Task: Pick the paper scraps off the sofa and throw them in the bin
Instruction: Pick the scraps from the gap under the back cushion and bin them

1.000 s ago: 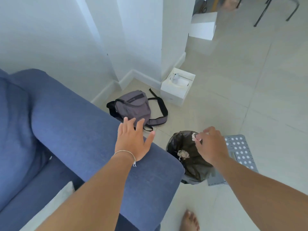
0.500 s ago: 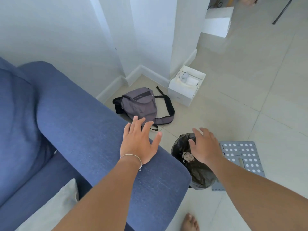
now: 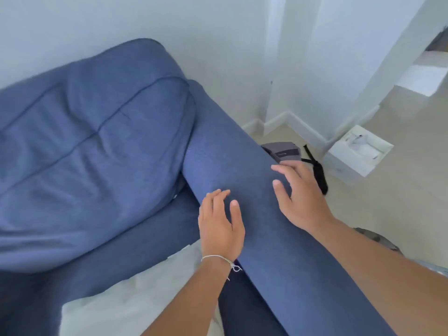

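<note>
Hands first: we see both of them over the blue sofa [image 3: 92, 151], spread flat and holding nothing. Our left hand [image 3: 219, 225] lies on the inner slope of the armrest [image 3: 242, 166], fingers loose, a thin string bracelet [image 3: 221, 260] around its wrist. Our right hand [image 3: 300, 197] sits further along the top of that armrest, fingers fanned out, palm down, apart from the left one.

Paper scraps? We cannot pick out any on the cushions in this blurred view. The bin [image 3: 378, 240] barely shows: just a dark sliver on the floor beyond our right forearm, which covers most of it.

That broad armrest stands between us and the floor, cutting diagonally across the picture. Past it, a grey bag [image 3: 282, 151] peeks out by our right fingertips, its black strap [image 3: 317, 173] trailing on the pale tiles. Nearby stands an open white box [image 3: 358, 151], close to the wall skirting. Down on the seat, beside our left forearm, lies a light grey cushion [image 3: 126, 309], and the padded backrest fills the left side.
</note>
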The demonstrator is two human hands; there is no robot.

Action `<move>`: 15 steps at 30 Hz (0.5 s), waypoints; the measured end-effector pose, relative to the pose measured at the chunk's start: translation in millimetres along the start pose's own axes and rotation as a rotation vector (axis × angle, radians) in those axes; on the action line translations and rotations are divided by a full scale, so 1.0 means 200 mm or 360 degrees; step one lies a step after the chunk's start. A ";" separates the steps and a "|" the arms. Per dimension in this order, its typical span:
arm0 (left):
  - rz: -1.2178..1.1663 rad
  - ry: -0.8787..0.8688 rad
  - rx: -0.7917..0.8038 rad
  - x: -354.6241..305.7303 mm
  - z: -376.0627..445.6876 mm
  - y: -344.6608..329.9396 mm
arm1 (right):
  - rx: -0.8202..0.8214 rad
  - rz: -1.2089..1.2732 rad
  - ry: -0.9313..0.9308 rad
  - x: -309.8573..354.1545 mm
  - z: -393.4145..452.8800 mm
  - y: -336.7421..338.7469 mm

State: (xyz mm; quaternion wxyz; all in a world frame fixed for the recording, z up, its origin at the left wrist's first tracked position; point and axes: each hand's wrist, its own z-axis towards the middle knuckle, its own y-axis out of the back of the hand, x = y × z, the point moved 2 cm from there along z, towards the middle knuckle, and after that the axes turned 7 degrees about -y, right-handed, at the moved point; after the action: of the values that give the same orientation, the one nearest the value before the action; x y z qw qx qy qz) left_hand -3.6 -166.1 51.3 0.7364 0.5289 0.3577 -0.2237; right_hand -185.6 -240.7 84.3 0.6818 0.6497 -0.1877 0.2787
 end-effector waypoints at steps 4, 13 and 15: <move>0.0237 0.0168 0.0065 0.54 0.05 0.30 | 0.0128 0.0070 0.0381 0.54 0.04 -0.40; 0.1064 0.0168 0.0893 1.30 0.10 0.27 | 0.1012 -0.0631 -0.0387 0.51 -0.05 -1.38; 0.1118 0.0093 0.0837 1.39 0.07 0.25 | 0.1052 -0.0843 -0.0412 0.45 -0.07 -1.50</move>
State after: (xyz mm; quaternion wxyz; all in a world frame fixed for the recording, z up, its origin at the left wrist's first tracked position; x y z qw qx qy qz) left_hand 214.0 -149.1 -127.6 0.5976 0.7940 0.1077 -0.0283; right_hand 70.3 -214.0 -95.6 0.4563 0.8881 0.0006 0.0556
